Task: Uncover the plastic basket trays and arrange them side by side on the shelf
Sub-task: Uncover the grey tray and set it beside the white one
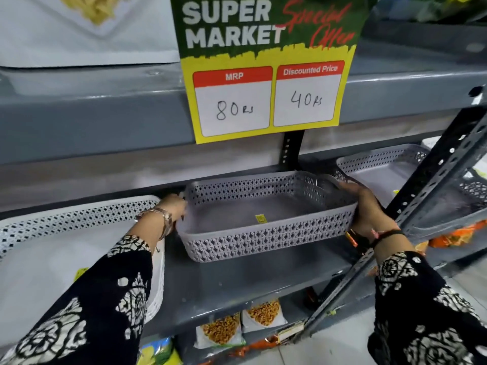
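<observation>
Grey metal shelf (237,283) carries three trays: white basket tray (66,233) far left, grey basket tray (263,222) in the middle, second grey tray (390,169) right and further back, partly behind the slotted upright (434,180). Price sign (266,96) hangs from the shelf above, clear of the work. Middle tray is uncovered, sits skewed, near edge tilted towards camera, gap on both sides. Left hand (171,209) has its grip pinching the tray's left end wall, fingers hooked over the rim; right hand (366,206) has its grip wrapped on the right end, thumb over the handle. Step looks like squaring it in. To do it well: keep both ends level, rotate the long side parallel to the shelf front, slide flat rather than lift, close the gap towards a neighbour without riding over its rim; watch the right wrist against the upright
</observation>
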Motion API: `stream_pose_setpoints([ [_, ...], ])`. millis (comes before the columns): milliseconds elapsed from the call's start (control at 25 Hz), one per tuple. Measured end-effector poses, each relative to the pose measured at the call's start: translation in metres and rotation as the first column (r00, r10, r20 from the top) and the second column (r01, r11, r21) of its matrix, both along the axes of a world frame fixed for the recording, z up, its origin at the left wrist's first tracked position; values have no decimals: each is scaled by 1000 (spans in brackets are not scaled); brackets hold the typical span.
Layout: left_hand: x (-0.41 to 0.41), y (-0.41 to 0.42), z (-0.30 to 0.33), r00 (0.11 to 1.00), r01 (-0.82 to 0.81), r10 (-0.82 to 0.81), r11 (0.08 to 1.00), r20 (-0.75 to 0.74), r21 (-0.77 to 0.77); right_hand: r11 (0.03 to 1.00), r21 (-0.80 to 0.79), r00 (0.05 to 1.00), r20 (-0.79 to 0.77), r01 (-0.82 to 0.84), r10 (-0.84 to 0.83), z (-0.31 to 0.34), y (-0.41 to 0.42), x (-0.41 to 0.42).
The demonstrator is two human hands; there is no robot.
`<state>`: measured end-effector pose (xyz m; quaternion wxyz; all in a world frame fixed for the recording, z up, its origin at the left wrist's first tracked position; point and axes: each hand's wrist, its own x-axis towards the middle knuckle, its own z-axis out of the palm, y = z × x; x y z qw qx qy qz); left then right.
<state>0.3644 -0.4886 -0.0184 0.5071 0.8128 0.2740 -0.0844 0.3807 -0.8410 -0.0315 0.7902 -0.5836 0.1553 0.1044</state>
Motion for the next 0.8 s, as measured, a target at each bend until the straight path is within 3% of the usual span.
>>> stream_pose_setpoints([
  [80, -7, -5, 4, 993, 96, -80, 970, -82, 225, 978, -208, 997, -78, -16, 0, 0, -2, 1],
  [120, -12, -9, 4, 989, 140, -114, 936, -96, 323, 911, -407, 994, -110, -69, 26, 1, -3, 2],
  [200, -24, -18, 2, 987, 159, -128, 893, -101, 421, 663, -730, 984, -163, -167, 69, -4, -3, 2],
  [240, -29, -22, 0, 988, 151, -116, 895, -106, 420, 593, -791, 988, -145, -151, 59, -7, -1, -1],
  [480, -51, -24, -17, 981, 187, -142, 883, -136, 431, 547, -833, 997, -80, -77, 18, -28, 14, -11],
  [560, -54, -25, -14, 981, 183, -137, 880, -135, 438, 491, -869, 998, -60, -64, 24, -24, 18, -16],
  [680, -59, -27, 4, 980, 180, -197, 798, -33, 576, 329, -941, 996, 88, 77, 19, -4, 41, -25],
  [760, -68, -20, 20, 966, 150, -253, 730, 60, 666, 320, -929, 969, 228, 187, 98, 12, 81, -32],
  [800, -75, -7, 24, 958, 117, -268, 695, 105, 710, 360, -911, 942, 281, 201, 185, 16, 110, -37],
])
